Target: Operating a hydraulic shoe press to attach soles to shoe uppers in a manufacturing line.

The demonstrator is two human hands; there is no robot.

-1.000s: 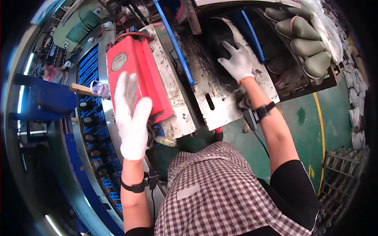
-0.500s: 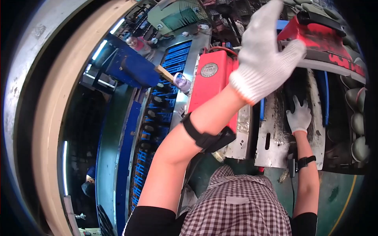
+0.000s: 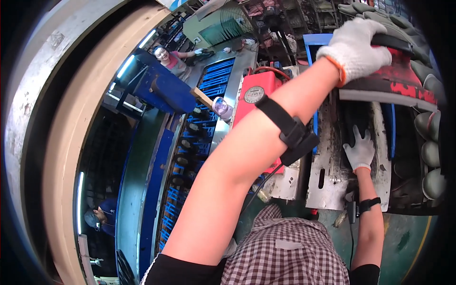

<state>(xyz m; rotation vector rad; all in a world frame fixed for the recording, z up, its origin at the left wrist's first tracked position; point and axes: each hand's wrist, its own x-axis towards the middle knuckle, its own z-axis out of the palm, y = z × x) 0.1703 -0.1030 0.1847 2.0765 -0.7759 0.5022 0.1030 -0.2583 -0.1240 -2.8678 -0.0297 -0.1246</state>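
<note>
One worn metal tabletop (image 3: 335,192) carries a dark strip (image 3: 354,116) down its middle. Above its far edge stands a red machine part (image 3: 403,71) with a pale lower band. Beyond the left edge sits a red box (image 3: 266,81), partly behind the left forearm; past the right edge are grey-green rounded pieces (image 3: 431,148). Of the two gloved hands, the left hand (image 3: 355,50) has fingers and thumb around a black handle (image 3: 398,43) atop the red part; how tightly, I cannot tell. The right hand (image 3: 361,151) is spread over the strip. Near the tabletop's near-left corner is a narrow slot (image 3: 321,178).
</note>
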